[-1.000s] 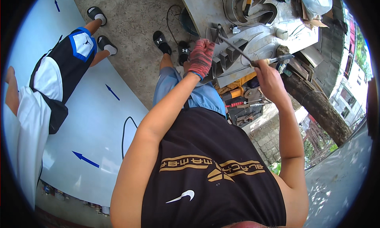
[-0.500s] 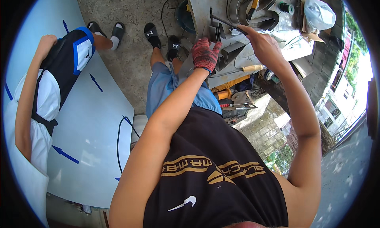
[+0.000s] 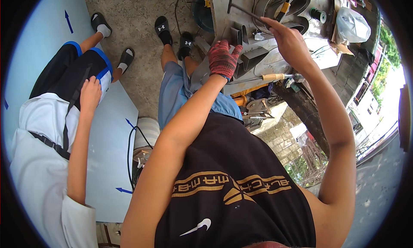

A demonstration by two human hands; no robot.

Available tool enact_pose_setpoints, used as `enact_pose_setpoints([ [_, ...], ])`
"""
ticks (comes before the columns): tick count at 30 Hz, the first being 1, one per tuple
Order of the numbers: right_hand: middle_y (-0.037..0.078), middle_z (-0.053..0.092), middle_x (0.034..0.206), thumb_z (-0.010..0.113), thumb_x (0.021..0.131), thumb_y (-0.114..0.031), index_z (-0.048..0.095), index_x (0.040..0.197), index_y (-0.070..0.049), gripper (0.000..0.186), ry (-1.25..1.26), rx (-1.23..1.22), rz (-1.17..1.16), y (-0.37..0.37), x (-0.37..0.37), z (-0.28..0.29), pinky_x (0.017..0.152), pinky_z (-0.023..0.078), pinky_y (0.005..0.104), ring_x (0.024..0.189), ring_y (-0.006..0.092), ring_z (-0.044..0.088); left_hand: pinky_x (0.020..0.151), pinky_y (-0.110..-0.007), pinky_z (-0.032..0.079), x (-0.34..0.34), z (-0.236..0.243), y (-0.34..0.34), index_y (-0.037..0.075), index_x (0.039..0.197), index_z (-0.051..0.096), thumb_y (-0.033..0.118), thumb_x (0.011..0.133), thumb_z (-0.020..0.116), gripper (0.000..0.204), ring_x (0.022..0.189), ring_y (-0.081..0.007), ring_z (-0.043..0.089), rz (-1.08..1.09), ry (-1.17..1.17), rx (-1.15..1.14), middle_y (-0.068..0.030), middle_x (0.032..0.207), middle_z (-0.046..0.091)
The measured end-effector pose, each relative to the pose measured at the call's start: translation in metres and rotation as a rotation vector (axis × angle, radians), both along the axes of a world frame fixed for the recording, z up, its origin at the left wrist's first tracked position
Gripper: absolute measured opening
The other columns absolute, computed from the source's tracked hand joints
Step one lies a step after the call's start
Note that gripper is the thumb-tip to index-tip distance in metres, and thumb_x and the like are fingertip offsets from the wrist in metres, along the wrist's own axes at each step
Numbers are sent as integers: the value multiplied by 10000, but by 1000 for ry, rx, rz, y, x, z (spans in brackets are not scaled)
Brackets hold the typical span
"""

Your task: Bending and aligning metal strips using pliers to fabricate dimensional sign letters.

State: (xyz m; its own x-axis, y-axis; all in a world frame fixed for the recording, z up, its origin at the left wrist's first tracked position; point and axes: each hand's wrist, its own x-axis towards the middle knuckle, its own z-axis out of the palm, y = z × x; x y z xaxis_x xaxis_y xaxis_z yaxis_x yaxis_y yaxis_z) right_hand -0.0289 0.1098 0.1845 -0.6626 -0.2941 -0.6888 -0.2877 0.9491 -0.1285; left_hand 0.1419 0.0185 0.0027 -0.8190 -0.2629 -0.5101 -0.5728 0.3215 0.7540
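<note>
My left hand (image 3: 223, 60), in a red and black work glove, grips a bent sheet-metal strip (image 3: 247, 61) with zigzag folds at the near edge of the workbench. Its fingertips are partly hidden behind the metal. My bare right hand (image 3: 289, 42) is closed round the handle of a slim metal hammer (image 3: 241, 9). The T-shaped hammer head is above the bench, apart from the folded strip and beyond my gloved fingers.
Curved metal strips (image 3: 275, 7), a yellow-black tool (image 3: 284, 9), a green spool (image 3: 318, 15) and a plastic bag (image 3: 352, 24) lie on the workbench (image 3: 221, 15). A wooden-handled tool (image 3: 275, 77) sits at its edge. At left, another person (image 3: 47, 132) stands by a large pale sheet (image 3: 109, 179).
My right hand has lifted the hammer away from the folded strip. My left hand has stayed at the metal. The person at left has shifted, with one arm now lower and closer.
</note>
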Motion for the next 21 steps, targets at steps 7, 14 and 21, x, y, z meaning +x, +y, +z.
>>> enact_pose_setpoints([
  [7, 261, 646, 820, 521, 1056, -162, 630, 1393, -200, 356, 14, -206, 82, 25, 2, -12, 703, 489, 482, 731, 454, 600, 917, -470, 507, 1, 0, 3, 38, 960, 656, 411, 850, 793, 413, 977, -346, 659, 11, 38, -22, -137, 948, 706],
  [14, 234, 709, 944, 540, 1033, -154, 648, 1362, -176, 347, 1, -143, 29, 17, -11, -7, 778, 520, 499, 887, 447, 663, 939, -466, 498, 2, -2, 4, 35, 959, 657, 420, 854, 787, 420, 1010, -337, 653, 4, 23, -23, -134, 951, 706],
  [21, 261, 658, 867, 543, 1048, -156, 616, 1408, -166, 367, -21, -136, -102, 14, -12, -2, 745, 508, 430, 750, 457, 569, 932, -466, 496, 4, 0, 4, 36, 955, 655, 412, 862, 780, 407, 1006, -336, 654, -6, 28, -6, -137, 956, 708],
])
